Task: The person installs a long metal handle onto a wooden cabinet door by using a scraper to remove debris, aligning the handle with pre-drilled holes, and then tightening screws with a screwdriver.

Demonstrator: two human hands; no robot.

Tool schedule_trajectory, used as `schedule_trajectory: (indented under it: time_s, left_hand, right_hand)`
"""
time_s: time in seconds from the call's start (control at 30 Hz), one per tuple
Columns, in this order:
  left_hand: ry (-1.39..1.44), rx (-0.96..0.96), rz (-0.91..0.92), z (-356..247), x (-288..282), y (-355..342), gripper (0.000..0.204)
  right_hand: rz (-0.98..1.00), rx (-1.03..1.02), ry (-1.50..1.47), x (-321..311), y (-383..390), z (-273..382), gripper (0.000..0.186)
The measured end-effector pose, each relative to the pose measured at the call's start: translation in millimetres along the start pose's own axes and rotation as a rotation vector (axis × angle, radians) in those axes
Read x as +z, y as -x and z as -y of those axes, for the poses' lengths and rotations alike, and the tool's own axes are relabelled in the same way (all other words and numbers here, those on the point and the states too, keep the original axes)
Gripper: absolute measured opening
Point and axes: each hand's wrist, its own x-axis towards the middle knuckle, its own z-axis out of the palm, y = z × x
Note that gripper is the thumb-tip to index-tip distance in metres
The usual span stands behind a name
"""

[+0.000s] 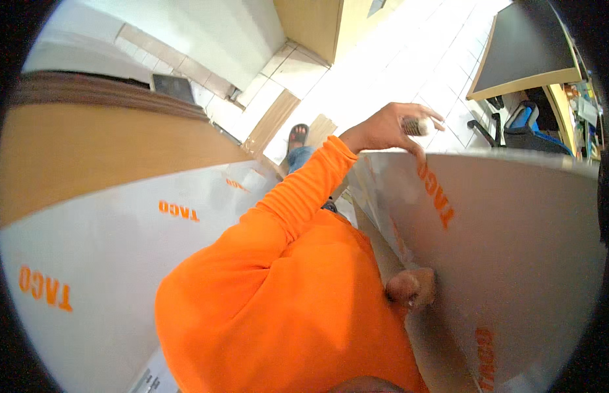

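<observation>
My left hand (389, 128), in an orange sleeve, reaches to the top edge of a tall panel (514, 236) covered in pale printed protective film. Its thumb rests by that edge, and its fingers curl round a short cylindrical object (418, 126) with a dark textured side and pale end. Lower down, my right hand (406, 288) is mostly hidden beside my body, its fingers bunched against the panel's face; what they hold, if anything, I cannot make out.
Another film-covered board (95, 255) with a wooden upper part stands at left. Beyond are tiled floor (435, 52), a cardboard strip (268, 121), my sandalled foot (298, 137), a dark-topped desk (524, 49) and a blue-black chair (524, 124).
</observation>
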Motion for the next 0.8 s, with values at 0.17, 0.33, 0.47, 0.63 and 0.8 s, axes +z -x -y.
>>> schedule_trajectory:
  time_s: [0.17,0.33,0.47,0.63,0.8]
  left_hand:
    - [-0.062,0.081,0.406,7.6,-11.0,-63.2,0.058]
    - [0.089,0.088,0.858,22.6,-15.8,-94.8,0.053]
    - [0.193,0.115,1.090,23.0,-13.9,-106.4,0.055]
    - [0.441,-0.307,1.530,36.5,-30.2,-89.0,0.051]
    - [0.533,-0.309,1.782,26.2,-14.5,-71.2,0.038]
  right_hand:
    - [0.151,0.097,-0.224,68.9,-45.4,-35.2,0.045]
    - [0.231,0.316,-0.481,183.6,-129.2,-95.1,0.046]
    - [-0.060,0.347,-0.217,212.4,-185.5,-115.5,0.047]
    - [-0.341,0.438,0.189,205.5,-181.3,-115.3,0.044]
    - [-0.497,0.576,0.515,201.0,-173.1,-80.0,0.037]
